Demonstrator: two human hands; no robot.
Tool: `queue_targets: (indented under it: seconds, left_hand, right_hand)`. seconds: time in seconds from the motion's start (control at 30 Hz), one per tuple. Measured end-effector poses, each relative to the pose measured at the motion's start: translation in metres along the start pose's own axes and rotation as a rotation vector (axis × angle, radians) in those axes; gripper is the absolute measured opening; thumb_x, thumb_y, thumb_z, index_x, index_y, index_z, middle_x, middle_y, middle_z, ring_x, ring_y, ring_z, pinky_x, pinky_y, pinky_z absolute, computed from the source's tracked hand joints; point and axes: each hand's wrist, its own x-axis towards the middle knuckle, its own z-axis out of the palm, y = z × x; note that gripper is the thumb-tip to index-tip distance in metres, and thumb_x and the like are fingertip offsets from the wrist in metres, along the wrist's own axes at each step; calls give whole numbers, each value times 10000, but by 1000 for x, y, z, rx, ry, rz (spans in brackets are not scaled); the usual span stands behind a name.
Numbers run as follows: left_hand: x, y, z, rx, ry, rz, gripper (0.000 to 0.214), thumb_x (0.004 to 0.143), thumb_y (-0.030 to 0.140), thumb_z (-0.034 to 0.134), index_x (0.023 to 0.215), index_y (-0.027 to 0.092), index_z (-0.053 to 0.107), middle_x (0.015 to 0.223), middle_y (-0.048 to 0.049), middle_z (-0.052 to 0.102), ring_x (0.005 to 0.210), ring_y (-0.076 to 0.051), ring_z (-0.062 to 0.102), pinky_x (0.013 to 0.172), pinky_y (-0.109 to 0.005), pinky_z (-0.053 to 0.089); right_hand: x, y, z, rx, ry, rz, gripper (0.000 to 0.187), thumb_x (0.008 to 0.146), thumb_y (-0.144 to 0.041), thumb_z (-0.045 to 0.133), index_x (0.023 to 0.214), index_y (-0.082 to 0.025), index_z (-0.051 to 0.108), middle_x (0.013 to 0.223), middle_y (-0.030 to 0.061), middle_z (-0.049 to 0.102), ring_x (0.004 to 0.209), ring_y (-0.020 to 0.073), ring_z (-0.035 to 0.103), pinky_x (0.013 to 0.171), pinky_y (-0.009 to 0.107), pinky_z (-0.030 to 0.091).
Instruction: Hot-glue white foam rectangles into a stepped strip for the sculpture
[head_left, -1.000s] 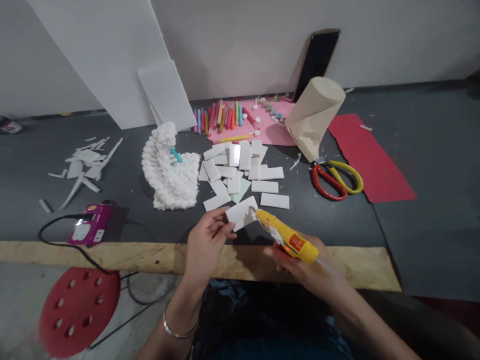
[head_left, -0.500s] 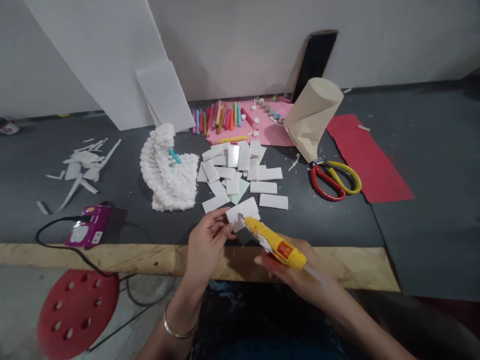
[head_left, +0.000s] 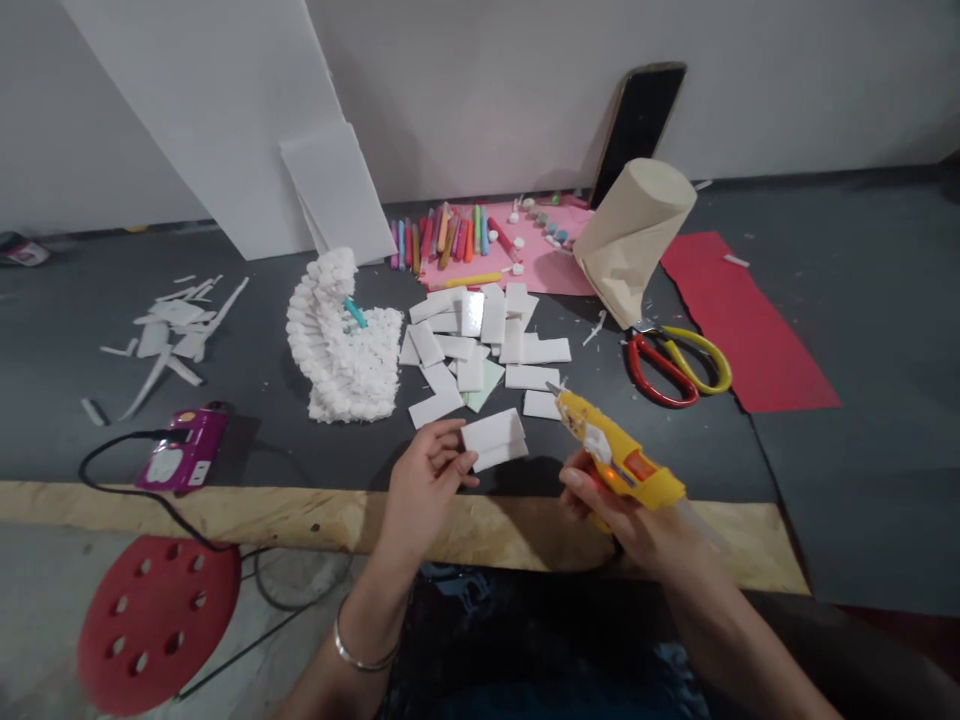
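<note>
Between the thumb and fingers of my left hand (head_left: 429, 480) is a pair of overlapping white foam pieces (head_left: 495, 437), held just above the table's front edge. My right hand (head_left: 611, 510) is wrapped round a yellow hot glue gun (head_left: 619, 450), its small light glowing orange. The gun's nozzle points up and left, apart from the held pieces, near a loose rectangle on the table. Beyond my hands lies a pile of white foam rectangles (head_left: 469, 345). Left of the pile stands a bumpy white curved model (head_left: 345, 345) with a teal stick in it.
Red-and-yellow scissors (head_left: 679, 365) lie at right beside a beige paper cone (head_left: 637, 235) and red paper (head_left: 750, 320). Crayons (head_left: 450, 235) rest on pink paper at the back. At left are foam scraps (head_left: 172, 325) and a purple power outlet box (head_left: 187, 450) with a cable.
My right hand has drawn the glue gun away to the right, off the foam pieces. My left hand still holds them, in nearly the same place.
</note>
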Motion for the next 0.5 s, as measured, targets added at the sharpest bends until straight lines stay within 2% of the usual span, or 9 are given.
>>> queue_targets:
  seconds: [0.1,0.2,0.3,0.37,0.43,0.5]
  left_hand:
    - [0,-7,0,210,9,47,347,803,316,684,1116,172,640,913,-43,646,743,-145,641,599,-267,562]
    - [-1,-4,-5,457,50,210,348,839,340,673,1151,188,654,904,-27,606,672,-115,565,621,-263,515]
    - [2,4,-15,635,98,329,321,902,398,605,1135,186,663,837,-18,582,652,-132,540,622,-275,490]
    - [9,8,-24,780,160,400,282,928,374,566,1096,175,675,873,-49,607,750,-178,579,706,-317,501]
    - [18,9,-32,940,213,471,281,936,318,547,1144,172,665,1015,-103,633,951,-249,591,838,-379,493]
    - [27,8,-37,1064,206,517,312,936,278,534,1211,183,644,1123,-132,625,1087,-297,553,915,-420,467]
  right_hand:
    - [6,-7,3,57,-3,-11,326,845,-528,654,907,-210,626,855,69,703,726,213,680,627,331,564]
    - [8,-20,9,94,-7,-28,337,842,-536,651,907,-206,641,929,81,716,746,211,682,660,340,575]
    - [9,-32,15,142,-2,22,335,826,-539,655,872,-207,638,944,89,730,752,215,696,711,364,596]
    - [9,-35,17,197,2,44,334,824,-531,655,902,-207,631,987,103,728,842,242,711,735,375,610]
    - [10,-34,19,230,3,26,326,840,-519,644,933,-207,627,1022,110,720,932,261,707,748,375,618]
    - [10,-31,20,242,-3,2,319,857,-517,628,944,-210,632,1045,112,716,977,268,699,755,372,623]
